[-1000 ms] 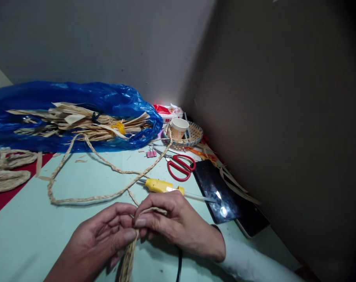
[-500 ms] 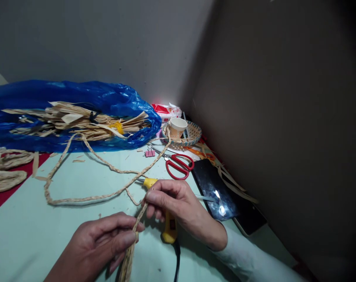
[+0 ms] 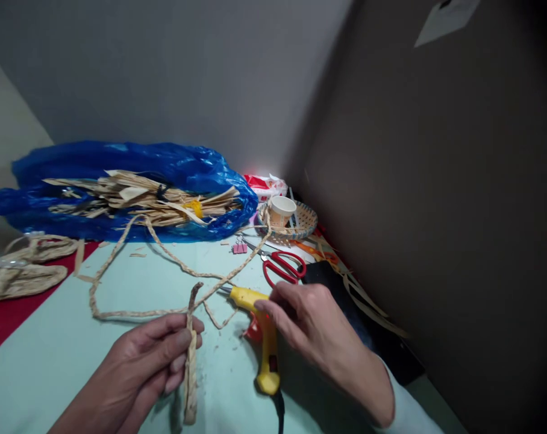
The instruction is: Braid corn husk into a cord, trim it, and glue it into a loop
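Note:
My left hand is closed around a flat strip of dried plant fibre, thumb on top. Its dark, curled end sticks up above my fingers, and the wider end hangs below. A long plaited straw cord passes at my fingertips and loops across the table. Over the yellow glue gun is my right hand, thumb stretched toward the gun's body and fingers bent but apart from the thumb. Whether it touches the gun I cannot tell. Red-handled scissors lie just beyond its fingers.
A blue plastic bag with bundled dry strips lies at the back. Woven sandals sit at the left. A shallow basket, paper cup, pink binder clip and dark flat device are to the right.
My right hand has let go of the fibre strip and moved right, over the glue gun. My left hand still holds the strip, now more upright with its dark end showing. The view has shifted slightly.

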Available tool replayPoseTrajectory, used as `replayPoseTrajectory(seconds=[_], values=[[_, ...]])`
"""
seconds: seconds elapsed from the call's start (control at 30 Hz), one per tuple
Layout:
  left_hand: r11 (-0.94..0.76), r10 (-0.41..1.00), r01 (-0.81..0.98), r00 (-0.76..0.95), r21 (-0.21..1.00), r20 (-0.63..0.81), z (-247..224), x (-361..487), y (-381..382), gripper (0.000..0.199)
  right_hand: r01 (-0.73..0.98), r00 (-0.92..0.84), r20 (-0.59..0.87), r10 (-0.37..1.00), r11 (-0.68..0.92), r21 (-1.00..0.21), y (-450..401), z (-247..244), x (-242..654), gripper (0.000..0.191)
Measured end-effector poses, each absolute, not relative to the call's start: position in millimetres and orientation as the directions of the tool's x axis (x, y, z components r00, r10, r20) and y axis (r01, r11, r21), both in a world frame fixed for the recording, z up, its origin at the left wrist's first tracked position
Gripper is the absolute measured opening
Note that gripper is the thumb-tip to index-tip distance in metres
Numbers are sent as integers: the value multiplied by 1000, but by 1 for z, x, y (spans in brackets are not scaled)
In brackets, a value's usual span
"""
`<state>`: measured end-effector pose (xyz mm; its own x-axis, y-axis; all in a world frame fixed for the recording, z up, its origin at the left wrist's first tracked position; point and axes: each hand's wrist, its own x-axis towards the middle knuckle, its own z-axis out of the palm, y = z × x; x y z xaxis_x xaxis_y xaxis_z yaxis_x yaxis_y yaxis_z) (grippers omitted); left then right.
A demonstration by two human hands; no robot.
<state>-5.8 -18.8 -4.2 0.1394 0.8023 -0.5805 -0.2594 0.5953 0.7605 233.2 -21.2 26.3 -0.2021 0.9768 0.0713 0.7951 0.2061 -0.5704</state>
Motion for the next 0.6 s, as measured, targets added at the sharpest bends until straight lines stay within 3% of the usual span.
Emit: replayPoseTrajectory(seconds=[0.07,0.13,0.3,0.47,0.6], values=[[569,815,-310,95,761,-571,3,-5,-16,41,929,-171,-34,985,149,-340,-28,20,234,47],[536,832,-350,67,768,-550,10,-3,-13,42,962,-149,-89,985,124,-242,-36,9,233,49],[503,849,-392,54,770,-526,17,-1,-11,40,951,-145,38,989,150,-272,-57,-19,230,40],[492,857,-402,66,772,-511,22,-2,-13,35,962,-35,194,980,86,-260,-66,-38,214,28],[493,851,-427,53,758,-523,25,-4,-15,24,926,54,269,962,53,-374,-66,-41,205,18]])
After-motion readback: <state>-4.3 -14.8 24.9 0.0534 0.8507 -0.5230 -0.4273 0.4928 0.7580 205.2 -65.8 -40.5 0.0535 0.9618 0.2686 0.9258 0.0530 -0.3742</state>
